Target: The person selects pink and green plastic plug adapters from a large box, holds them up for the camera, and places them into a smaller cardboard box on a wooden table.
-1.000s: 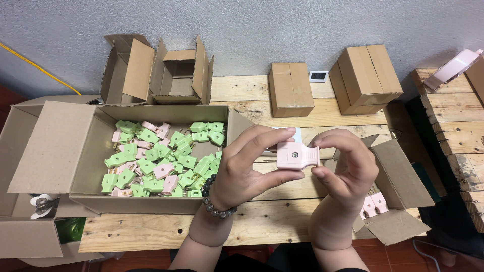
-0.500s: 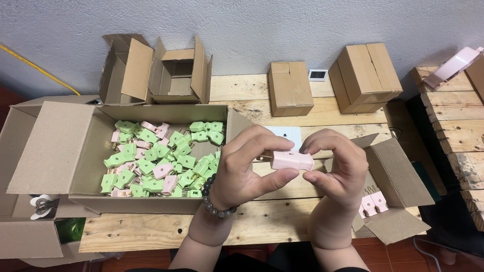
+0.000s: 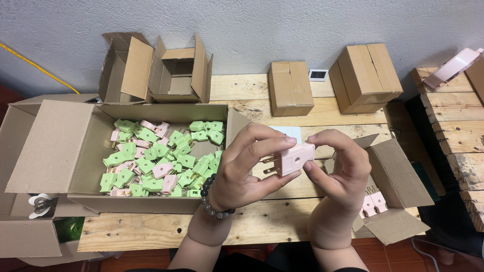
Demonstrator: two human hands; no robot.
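Both hands hold one pink plastic plug [image 3: 296, 158] above the wooden table [image 3: 252, 221], its metal prongs pointing left toward my left palm. My left hand [image 3: 247, 168], with a dark bead bracelet at the wrist, grips the plug from the left with thumb below and fingers over the top. My right hand [image 3: 338, 168] pinches its right end. A large open cardboard box [image 3: 91, 151] to the left holds several green and pink plugs [image 3: 166, 156]. A smaller open box [image 3: 398, 176] at the right holds pink plugs [image 3: 373, 204].
Two open empty cartons [image 3: 156, 68] stand at the back left. Two closed cartons [image 3: 290, 88] [image 3: 365, 75] sit at the back centre and right. A wooden pallet stack [image 3: 461, 126] with a pink object [image 3: 451, 68] on it is at the far right. More cardboard lies at the left edge.
The pink plug has been turned in my hands: first its flat face showed, then its side, and now it lies lengthwise with the prongs visible on the left.
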